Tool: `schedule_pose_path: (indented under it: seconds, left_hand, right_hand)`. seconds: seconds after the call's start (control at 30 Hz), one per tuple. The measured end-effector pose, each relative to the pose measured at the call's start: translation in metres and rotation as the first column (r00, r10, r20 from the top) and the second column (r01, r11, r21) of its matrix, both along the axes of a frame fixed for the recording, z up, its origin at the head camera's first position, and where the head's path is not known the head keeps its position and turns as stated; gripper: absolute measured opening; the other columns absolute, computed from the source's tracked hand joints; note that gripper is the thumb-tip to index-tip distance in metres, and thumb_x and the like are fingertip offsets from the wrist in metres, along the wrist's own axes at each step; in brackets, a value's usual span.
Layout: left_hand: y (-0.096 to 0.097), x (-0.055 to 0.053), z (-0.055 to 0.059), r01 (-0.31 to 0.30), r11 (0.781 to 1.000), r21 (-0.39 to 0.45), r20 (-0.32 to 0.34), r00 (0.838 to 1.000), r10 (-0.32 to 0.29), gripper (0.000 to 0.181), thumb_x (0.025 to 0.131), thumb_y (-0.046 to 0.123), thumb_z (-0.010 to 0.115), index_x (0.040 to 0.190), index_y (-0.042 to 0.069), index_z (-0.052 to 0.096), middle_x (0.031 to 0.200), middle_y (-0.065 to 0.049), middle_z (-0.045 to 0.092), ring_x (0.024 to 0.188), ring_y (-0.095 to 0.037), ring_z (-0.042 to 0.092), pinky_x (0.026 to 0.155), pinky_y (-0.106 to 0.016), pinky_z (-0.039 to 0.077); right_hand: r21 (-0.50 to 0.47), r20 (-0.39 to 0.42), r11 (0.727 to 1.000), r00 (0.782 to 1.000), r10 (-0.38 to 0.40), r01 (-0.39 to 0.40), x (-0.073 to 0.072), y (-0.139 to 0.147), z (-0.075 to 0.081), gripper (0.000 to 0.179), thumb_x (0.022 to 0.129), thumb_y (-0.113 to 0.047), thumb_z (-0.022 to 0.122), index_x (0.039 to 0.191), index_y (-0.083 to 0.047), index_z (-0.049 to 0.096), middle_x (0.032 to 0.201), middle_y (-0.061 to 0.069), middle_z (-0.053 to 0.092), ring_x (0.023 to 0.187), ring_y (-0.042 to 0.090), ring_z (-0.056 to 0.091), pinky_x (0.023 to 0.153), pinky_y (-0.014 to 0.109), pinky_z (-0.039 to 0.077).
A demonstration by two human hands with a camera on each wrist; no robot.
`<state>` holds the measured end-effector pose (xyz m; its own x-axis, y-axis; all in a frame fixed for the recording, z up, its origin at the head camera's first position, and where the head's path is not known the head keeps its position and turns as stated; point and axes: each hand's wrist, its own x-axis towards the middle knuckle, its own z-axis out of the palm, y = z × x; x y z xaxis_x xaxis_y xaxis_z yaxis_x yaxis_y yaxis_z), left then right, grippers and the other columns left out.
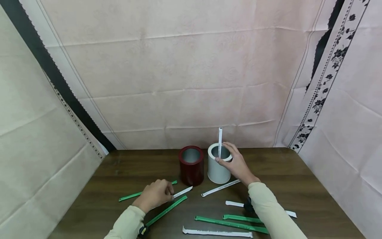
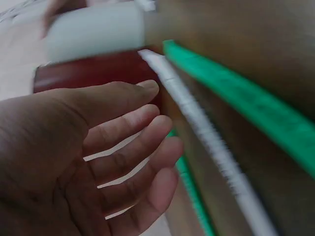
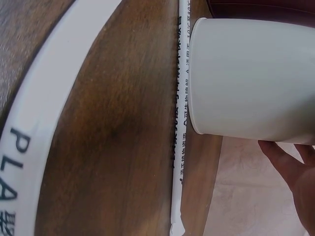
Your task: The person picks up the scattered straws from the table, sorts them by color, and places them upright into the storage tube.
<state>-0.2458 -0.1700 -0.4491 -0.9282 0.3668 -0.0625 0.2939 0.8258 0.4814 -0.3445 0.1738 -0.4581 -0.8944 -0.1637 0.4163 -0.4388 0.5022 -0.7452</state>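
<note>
My left hand [image 1: 156, 195] is over the table beside a white wrapped straw [image 1: 182, 192]. In the left wrist view its fingers [image 2: 142, 157] are loosely bent and hold nothing, with the straw just past the fingertips. Two green wrapped straws lie on either side, one nearer me [image 1: 167, 210] and one partly behind the hand [image 1: 130, 197]. My right hand [image 1: 237, 166] is at the rim of a white cup [image 1: 219, 171], thumb and fingers spread apart. A white wrapped straw [image 1: 220, 139] stands upright in that cup, apparently not pinched.
A dark red cup [image 1: 191, 171] stands left of the white one. White straws [image 1: 220, 188] [image 1: 218, 233] and green straws [image 1: 229, 224] [image 1: 241, 218] lie on the right side of the table [image 1: 104, 212]. Another white straw [image 1: 234, 203] passes under my right forearm. Pale cloth [image 1: 179, 73] hangs behind.
</note>
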Motion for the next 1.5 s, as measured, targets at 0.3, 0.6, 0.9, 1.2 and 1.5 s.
schedule_pose_path:
  seconds: [0.3,0.6,0.9,1.2,1.5]
  left_hand:
    - [0.004,0.006,-0.023,-0.004,0.987,-0.164,-0.124,0.992,-0.017,0.020,0.086,0.002,0.069,0.073,0.016,0.065,0.066,0.009,0.055,0.055,-0.008,0.045,0.047,-0.031,0.037]
    - [0.027,0.023,0.058,0.019,0.999,-0.047,-0.370,0.929,-0.035,0.011,0.083,0.008,0.070,0.090,0.016,0.067,0.078,0.012,0.058,0.062,-0.002,0.052,0.047,-0.022,0.043]
    - [0.101,-0.022,0.152,0.222,0.859,0.462,-0.514,0.856,0.056,0.015,0.090,0.004,0.068,0.105,0.005,0.065,0.091,-0.005,0.071,0.080,-0.012,0.068,0.070,-0.025,0.058]
    - [0.170,-0.090,0.131,0.171,0.865,0.472,-0.437,0.897,0.061,0.018,0.093,0.008,0.066,0.111,0.004,0.064,0.099,-0.006,0.070,0.087,-0.015,0.070,0.075,-0.025,0.057]
    - [0.180,-0.080,0.083,0.063,0.949,0.308,-0.306,0.951,0.036,0.021,0.092,0.013,0.069,0.111,0.005,0.069,0.093,-0.003,0.071,0.080,-0.009,0.067,0.064,-0.022,0.054]
  right_hand:
    - [-0.001,0.027,1.000,0.999,0.017,-0.017,0.002,-0.007,0.002,0.077,0.082,-0.054,0.076,0.146,-0.022,0.048,0.150,-0.001,0.038,0.132,0.030,0.042,0.103,0.056,0.044]
    - [-0.007,0.034,1.000,0.999,0.020,-0.020,0.007,-0.009,0.003,0.077,0.082,-0.054,0.077,0.146,-0.023,0.048,0.150,-0.002,0.038,0.131,0.029,0.043,0.103,0.054,0.045]
    - [-0.022,0.027,1.000,1.000,-0.005,0.005,0.008,-0.003,0.000,0.075,0.082,-0.051,0.077,0.146,-0.023,0.048,0.150,-0.002,0.039,0.133,0.027,0.041,0.105,0.052,0.043]
    - [-0.032,0.012,0.999,1.000,0.004,-0.003,0.007,-0.006,-0.002,0.076,0.083,-0.054,0.075,0.146,-0.021,0.048,0.149,-0.005,0.039,0.132,0.024,0.044,0.103,0.049,0.045]
    - [-0.045,-0.034,0.999,0.999,0.025,-0.026,0.004,-0.001,-0.001,0.066,0.085,-0.027,0.079,0.144,-0.015,0.051,0.150,0.005,0.042,0.138,0.028,0.041,0.107,0.050,0.041]
